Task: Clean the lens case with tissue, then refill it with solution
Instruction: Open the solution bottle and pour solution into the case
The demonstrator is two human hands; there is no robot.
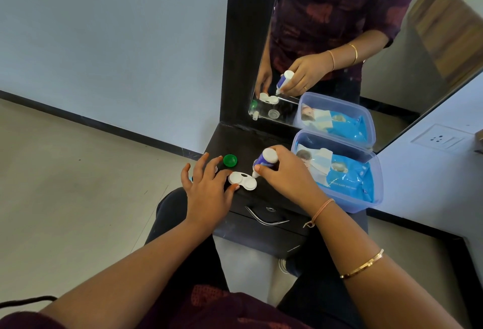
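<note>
Left forearm enters from the near left, angled up toward the stand. Left hand [209,187] lies palm down at the stand's left edge, fingers splayed and nearly straight. Thumb tip and index fingertip bracket the left well of the lens case [242,181] and hold it lightly between them; the other three fingers fan out to the left and hold nothing.

Green cap [230,160]: on the dark stand top [235,140], just beyond the left fingertips, far-left of the case, apart from it.

Lens case: white, both wells uncapped, flat on the stand top near its front edge, between the two hands.

Right hand [287,174]: wrist bent, fingers and thumb curled around the solution bottle [265,159]. Bottle is tipped over, base up and nozzle down, with the nozzle at the far rim of the right well. Cannot tell whether tip and case touch.

Right forearm runs in from the near right, with a thread band [320,211] at the wrist and a gold bangle [363,266] farther down.

Drawer handle [264,217]: on the stand front, below the case.

Right of the bottle: a clear plastic container [350,204] holding a blue tissue pack [347,174], just beside the right hand. Mirror [339,41] behind repeats both hands.
</note>
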